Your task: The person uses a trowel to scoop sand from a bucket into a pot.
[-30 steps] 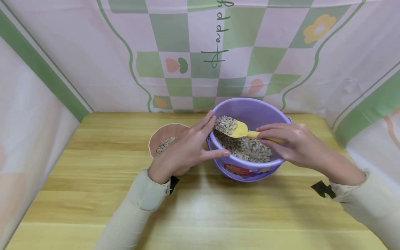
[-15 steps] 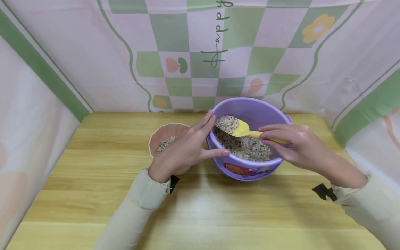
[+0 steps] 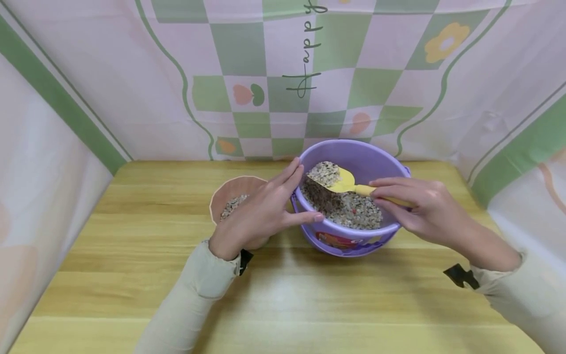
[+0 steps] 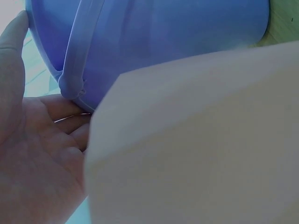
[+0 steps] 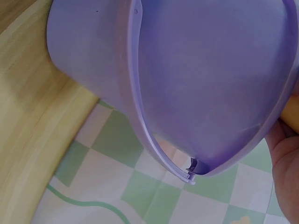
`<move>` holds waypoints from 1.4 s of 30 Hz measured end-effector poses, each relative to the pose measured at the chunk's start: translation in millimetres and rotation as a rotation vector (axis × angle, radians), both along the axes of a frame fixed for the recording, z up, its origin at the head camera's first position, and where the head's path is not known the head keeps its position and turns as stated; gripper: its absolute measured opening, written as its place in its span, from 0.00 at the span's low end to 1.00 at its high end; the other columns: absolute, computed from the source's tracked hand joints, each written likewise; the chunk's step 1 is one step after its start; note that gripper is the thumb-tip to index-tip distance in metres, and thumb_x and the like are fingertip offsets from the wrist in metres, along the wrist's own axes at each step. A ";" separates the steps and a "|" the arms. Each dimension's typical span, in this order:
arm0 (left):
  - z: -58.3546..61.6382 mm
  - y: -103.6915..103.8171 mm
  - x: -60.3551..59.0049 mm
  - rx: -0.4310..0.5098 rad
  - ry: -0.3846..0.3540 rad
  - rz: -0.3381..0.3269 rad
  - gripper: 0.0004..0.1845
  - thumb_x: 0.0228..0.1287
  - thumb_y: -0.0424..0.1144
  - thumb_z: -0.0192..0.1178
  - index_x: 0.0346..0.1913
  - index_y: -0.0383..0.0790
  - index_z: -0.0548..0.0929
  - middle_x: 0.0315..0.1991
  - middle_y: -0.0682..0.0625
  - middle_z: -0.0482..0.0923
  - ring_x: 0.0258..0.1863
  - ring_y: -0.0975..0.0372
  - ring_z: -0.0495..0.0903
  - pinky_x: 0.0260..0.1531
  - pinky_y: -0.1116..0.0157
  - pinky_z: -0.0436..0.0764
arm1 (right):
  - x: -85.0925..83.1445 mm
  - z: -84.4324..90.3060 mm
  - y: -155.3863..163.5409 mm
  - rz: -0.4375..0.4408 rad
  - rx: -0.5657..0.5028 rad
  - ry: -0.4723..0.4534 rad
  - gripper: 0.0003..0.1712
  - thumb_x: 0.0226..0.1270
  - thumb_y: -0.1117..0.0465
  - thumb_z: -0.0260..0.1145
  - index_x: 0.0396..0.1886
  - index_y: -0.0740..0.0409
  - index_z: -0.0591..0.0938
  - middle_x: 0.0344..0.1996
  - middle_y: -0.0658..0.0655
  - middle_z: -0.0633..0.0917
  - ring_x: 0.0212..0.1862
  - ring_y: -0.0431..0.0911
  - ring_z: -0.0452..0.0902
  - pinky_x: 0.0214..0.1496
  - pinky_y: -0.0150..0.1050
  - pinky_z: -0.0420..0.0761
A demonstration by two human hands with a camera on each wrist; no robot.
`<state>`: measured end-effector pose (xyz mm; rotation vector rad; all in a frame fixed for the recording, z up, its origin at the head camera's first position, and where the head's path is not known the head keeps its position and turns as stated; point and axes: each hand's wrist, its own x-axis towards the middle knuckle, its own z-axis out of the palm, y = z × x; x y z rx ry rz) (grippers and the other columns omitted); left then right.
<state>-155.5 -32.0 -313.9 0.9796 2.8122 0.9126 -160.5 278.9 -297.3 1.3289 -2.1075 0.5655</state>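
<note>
A yellow toy shovel (image 3: 347, 182) carries a heap of small speckled gravel (image 3: 325, 173) over the inside of a purple bucket (image 3: 369, 160). My right hand (image 3: 424, 206) pinches its handle above the bucket's right rim; in the right wrist view that hand (image 5: 285, 172) shows only at the edge. More gravel (image 3: 360, 214) covers the bucket's bottom. My left hand (image 3: 261, 211) rests on the left rim, fingers extended and thumb spread along the near side. Beneath that hand stands a pinkish bowl (image 3: 236, 186) with gravel in it, partly hidden by the hand and wrist.
All of this stands on a wooden table (image 3: 283, 305). A checkered cloth backdrop (image 3: 292, 64) rises right behind the bucket, and cloth walls flank both sides. The bucket's purple carrying handle (image 5: 133, 79) hangs down along its outside.
My right hand has drawn the loaded shovel slightly to the right, away from the bucket's left rim. The left hand, bucket and bowl keep their places.
</note>
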 end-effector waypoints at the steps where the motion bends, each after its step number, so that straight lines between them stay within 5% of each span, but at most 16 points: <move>1: -0.3 0.0 0.0 0.003 0.000 -0.001 0.58 0.60 0.73 0.54 0.79 0.37 0.48 0.80 0.48 0.34 0.76 0.53 0.52 0.69 0.59 0.64 | 0.6 0.3 0.0 -0.004 0.002 0.000 0.26 0.77 0.46 0.56 0.34 0.61 0.90 0.39 0.59 0.90 0.38 0.49 0.88 0.49 0.23 0.77; 7: -1.1 -0.4 -0.5 0.017 -0.005 -0.005 0.57 0.60 0.72 0.56 0.79 0.37 0.48 0.80 0.48 0.34 0.76 0.53 0.52 0.70 0.59 0.63 | 4.0 0.1 -0.5 -0.014 -0.034 0.010 0.27 0.76 0.46 0.57 0.34 0.62 0.90 0.39 0.60 0.90 0.38 0.49 0.88 0.52 0.22 0.75; 16: -1.0 -0.3 -0.2 0.002 -0.020 0.003 0.59 0.58 0.76 0.52 0.80 0.40 0.47 0.80 0.51 0.32 0.76 0.53 0.52 0.69 0.59 0.64 | 7.8 0.2 0.7 -0.025 -0.112 0.032 0.26 0.75 0.46 0.59 0.31 0.63 0.90 0.36 0.61 0.90 0.47 0.35 0.85 0.51 0.19 0.74; 24: -1.2 -0.2 0.2 0.003 -0.018 0.005 0.58 0.59 0.75 0.53 0.80 0.39 0.47 0.80 0.51 0.32 0.75 0.53 0.53 0.68 0.59 0.66 | 12.9 3.7 2.0 -0.051 -0.115 0.059 0.28 0.75 0.45 0.59 0.31 0.63 0.90 0.36 0.60 0.90 0.43 0.36 0.86 0.52 0.19 0.73; 31: -0.8 -0.1 1.5 -0.002 -0.015 0.006 0.59 0.58 0.76 0.51 0.80 0.39 0.47 0.80 0.52 0.32 0.76 0.53 0.52 0.68 0.59 0.66 | 17.9 9.3 0.7 -0.043 -0.150 0.063 0.28 0.75 0.45 0.60 0.29 0.64 0.89 0.35 0.61 0.90 0.54 0.26 0.77 0.54 0.19 0.73; 42: -0.7 -0.4 2.7 -0.001 -0.005 0.007 0.58 0.60 0.76 0.50 0.80 0.38 0.46 0.80 0.51 0.31 0.76 0.54 0.50 0.70 0.59 0.61 | 21.6 15.9 -0.1 0.001 -0.182 0.065 0.28 0.75 0.48 0.60 0.27 0.67 0.88 0.36 0.60 0.90 0.54 0.27 0.78 0.55 0.20 0.73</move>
